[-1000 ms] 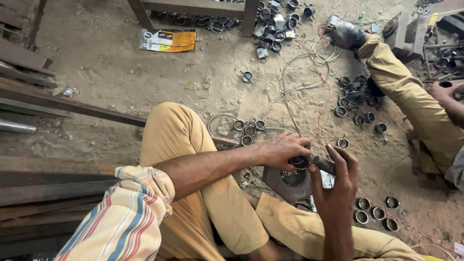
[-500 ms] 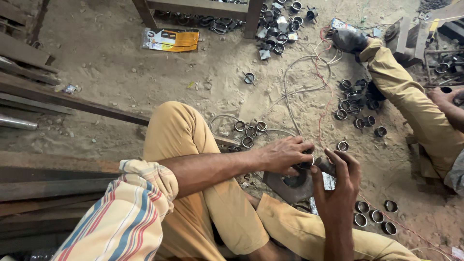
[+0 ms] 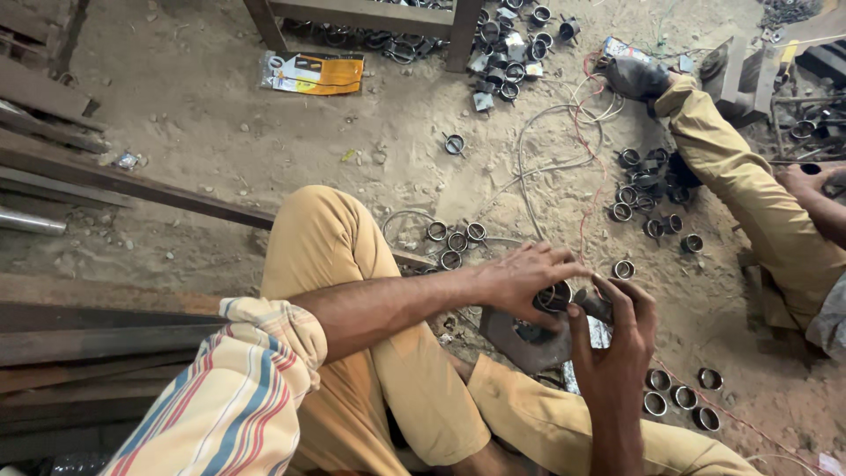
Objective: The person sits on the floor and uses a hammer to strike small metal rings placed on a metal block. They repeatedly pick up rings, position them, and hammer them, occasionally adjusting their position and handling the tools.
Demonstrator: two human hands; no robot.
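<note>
Head view, left hand: the left hand [image 3: 522, 280] reaches across the raised knee, its fingers [image 3: 564, 264] curled over a short metal ring [image 3: 552, 297] and pinching it.
Head view, right hand: the right hand [image 3: 617, 339] rises from below, its fingers [image 3: 636, 300] wrapped round a small dark part [image 3: 592, 304] that meets the ring end to end.
Ring's place: held in the air between both hands, above a flat grey metal disc [image 3: 520, 339] that lies on the floor by the person's shin.
Person: seated on the sandy floor [image 3: 220, 141] in mustard trousers [image 3: 344, 256], with a striped sleeve [image 3: 238, 397] on the left arm.
Near the hands: four loose rings [image 3: 454, 238] lie just beyond the knee; one more ring [image 3: 624, 269] sits beside the fingertips; a row of rings [image 3: 679, 392] lies to the lower right.
Farther off: a cluster of rings [image 3: 643, 189] and looping wires [image 3: 555, 141]; a yellow packet [image 3: 313, 72]; long metal bars [image 3: 106, 181] on the left.
Other person: a leg in mustard cloth [image 3: 749, 185] stretches in from the right edge, with a hand [image 3: 806, 181] above it.
</note>
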